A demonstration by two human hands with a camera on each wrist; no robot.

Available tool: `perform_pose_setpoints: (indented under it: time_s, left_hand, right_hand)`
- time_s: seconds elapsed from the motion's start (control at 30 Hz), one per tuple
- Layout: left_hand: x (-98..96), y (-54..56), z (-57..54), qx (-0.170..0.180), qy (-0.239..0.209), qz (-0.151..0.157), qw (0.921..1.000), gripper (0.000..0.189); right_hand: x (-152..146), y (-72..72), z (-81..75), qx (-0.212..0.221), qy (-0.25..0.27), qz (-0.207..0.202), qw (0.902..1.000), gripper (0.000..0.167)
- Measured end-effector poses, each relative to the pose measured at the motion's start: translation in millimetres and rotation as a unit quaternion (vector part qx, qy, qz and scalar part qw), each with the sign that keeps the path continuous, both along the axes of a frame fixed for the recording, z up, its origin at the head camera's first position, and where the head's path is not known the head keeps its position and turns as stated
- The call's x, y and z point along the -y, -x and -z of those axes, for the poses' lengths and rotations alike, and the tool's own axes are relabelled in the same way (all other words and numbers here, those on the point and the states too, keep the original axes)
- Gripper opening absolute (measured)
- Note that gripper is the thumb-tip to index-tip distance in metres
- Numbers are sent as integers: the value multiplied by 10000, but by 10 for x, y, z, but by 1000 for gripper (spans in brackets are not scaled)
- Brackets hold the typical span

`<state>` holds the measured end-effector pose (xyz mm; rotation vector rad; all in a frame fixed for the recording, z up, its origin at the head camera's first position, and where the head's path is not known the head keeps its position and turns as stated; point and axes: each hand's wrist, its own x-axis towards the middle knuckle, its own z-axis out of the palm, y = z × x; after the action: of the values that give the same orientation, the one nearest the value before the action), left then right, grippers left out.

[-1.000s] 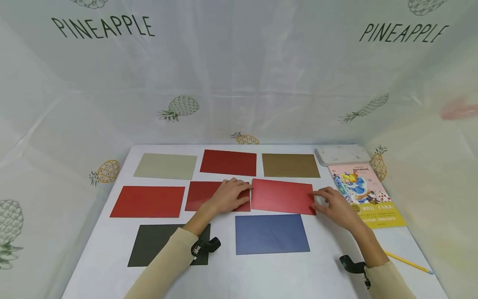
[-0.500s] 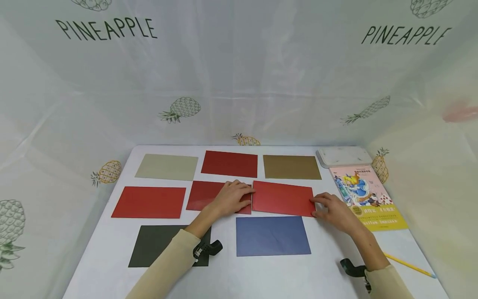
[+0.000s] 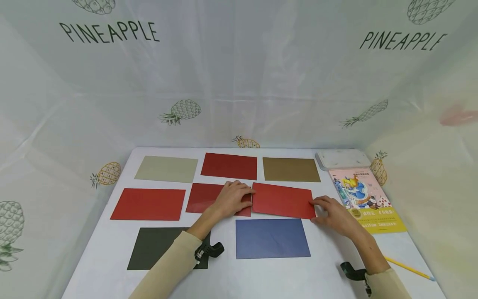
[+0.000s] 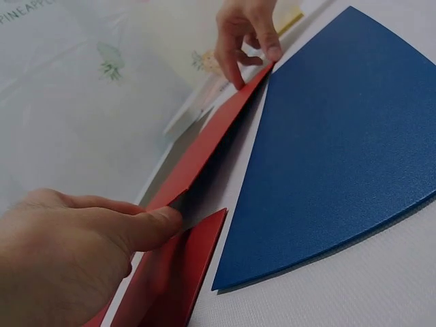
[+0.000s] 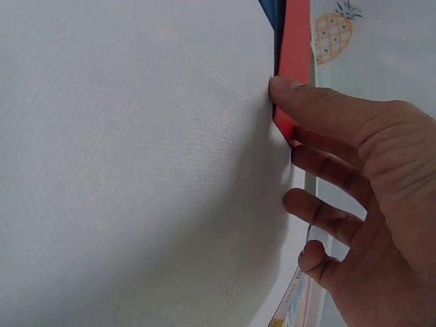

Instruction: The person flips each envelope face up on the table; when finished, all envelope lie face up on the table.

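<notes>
Both my hands hold a red card (image 3: 281, 200) at its short ends, just right of the middle. In the left wrist view its near edge stands a little above the table. My left hand (image 3: 233, 197) pinches the left end, thumb near the corner, while the forearm crosses a dark green card (image 3: 153, 247). Under that hand lies another red card (image 3: 203, 197), partly covered. My right hand (image 3: 332, 214) pinches the right end, thumb at the near corner and other fingers spread. A blue card (image 3: 272, 238) lies in front of the held one.
Behind are a beige card (image 3: 166, 168), a dark red card (image 3: 229, 166) and a brown card (image 3: 291, 169). A red card (image 3: 149, 204) lies left. At right are a white box (image 3: 343, 158), a picture book (image 3: 366, 199) and a yellow pencil (image 3: 408, 268).
My right hand has slid toward the near right corner of the held card. The shine on that card has faded as its tilt changed. My left hand has barely moved.
</notes>
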<state>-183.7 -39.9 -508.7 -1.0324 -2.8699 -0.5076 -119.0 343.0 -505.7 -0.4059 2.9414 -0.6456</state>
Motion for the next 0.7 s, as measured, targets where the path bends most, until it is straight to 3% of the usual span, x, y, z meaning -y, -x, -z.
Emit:
perform_pose_setpoints:
  time_s: [0.4, 0.7]
  left_hand:
    - [-6, 8, 39, 145, -256, -42, 9996, 41]
    - [27, 12, 47, 703, -1121, -39, 9912, 38]
  right_hand:
    - [3, -6, -6, 95, 93, 24, 9999, 61]
    - [-27, -24, -50, 260, 130, -2, 9996, 56]
